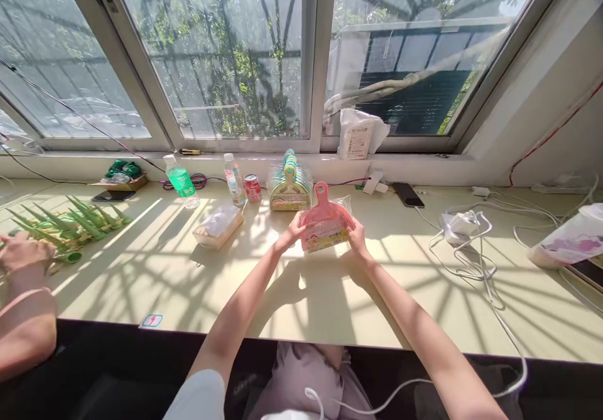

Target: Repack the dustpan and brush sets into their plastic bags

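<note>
Between my two hands is a small pink dustpan (323, 219) in clear plastic wrapping with a printed label, its handle pointing up. My left hand (296, 230) is closed on its left edge, and my right hand (357, 235) grips the right edge. Just behind and to the left stands a row of similar green and yellow dustpans (289, 188), also wrapped, packed one behind another. The pink dustpan is held above the table (301, 307), casting a shadow towards me.
Left of the dustpans are a soda can (252, 188), a clear bottle (232, 178), a green drink bottle (180, 180) and a tissue box (217, 225). A co-worker's hand (26, 253) is by green spiky pieces (75, 219). On the right lie a phone (407, 194) and white cables (471, 263).
</note>
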Demonstrator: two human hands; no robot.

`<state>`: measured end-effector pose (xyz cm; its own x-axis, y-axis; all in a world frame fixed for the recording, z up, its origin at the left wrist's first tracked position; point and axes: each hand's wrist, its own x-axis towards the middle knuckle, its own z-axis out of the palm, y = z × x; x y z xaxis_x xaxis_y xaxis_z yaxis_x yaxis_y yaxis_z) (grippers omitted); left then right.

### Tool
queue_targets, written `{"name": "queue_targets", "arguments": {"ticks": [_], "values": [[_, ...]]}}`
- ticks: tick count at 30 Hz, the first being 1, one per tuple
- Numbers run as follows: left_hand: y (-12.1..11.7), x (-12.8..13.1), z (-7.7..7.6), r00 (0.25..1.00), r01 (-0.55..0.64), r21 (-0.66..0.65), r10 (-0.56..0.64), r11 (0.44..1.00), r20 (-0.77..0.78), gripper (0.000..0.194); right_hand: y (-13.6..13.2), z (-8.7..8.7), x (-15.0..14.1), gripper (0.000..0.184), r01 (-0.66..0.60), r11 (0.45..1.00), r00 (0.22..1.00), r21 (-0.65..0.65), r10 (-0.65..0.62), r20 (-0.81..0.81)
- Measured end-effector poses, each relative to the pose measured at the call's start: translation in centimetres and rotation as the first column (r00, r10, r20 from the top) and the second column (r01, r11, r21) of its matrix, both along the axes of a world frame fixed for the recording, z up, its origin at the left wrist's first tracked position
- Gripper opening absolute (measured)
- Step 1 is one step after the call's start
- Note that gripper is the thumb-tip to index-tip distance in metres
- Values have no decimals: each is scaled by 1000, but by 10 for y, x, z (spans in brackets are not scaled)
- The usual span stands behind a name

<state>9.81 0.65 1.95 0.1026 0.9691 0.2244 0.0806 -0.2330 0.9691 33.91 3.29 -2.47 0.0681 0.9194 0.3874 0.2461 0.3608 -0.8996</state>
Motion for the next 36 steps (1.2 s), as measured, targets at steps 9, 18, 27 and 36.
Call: {"name": "queue_targets", "arguments": {"ticks": [9, 18, 27, 36], "values": [[4, 10, -30, 972, -45, -178, 84, 983, 219, 38, -34, 10, 14, 25, 37, 980, 937, 195, -101, 334], [-2, -9, -23, 930, -182, -122, 211, 976, 300, 30, -37, -8, -13, 41, -202, 926, 979, -320, 203, -28], [-2, -2, -33, 968, 42, -358, 50, 933, 245, 62, -33, -5, -13, 56, -140, 890, 879, -434, -90, -468], [-9, -5, -29, 979, 10, -298, 51, 955, 196, 55, -33, 8, -2, 45, -110, 896, 848, -430, -141, -511]]}}
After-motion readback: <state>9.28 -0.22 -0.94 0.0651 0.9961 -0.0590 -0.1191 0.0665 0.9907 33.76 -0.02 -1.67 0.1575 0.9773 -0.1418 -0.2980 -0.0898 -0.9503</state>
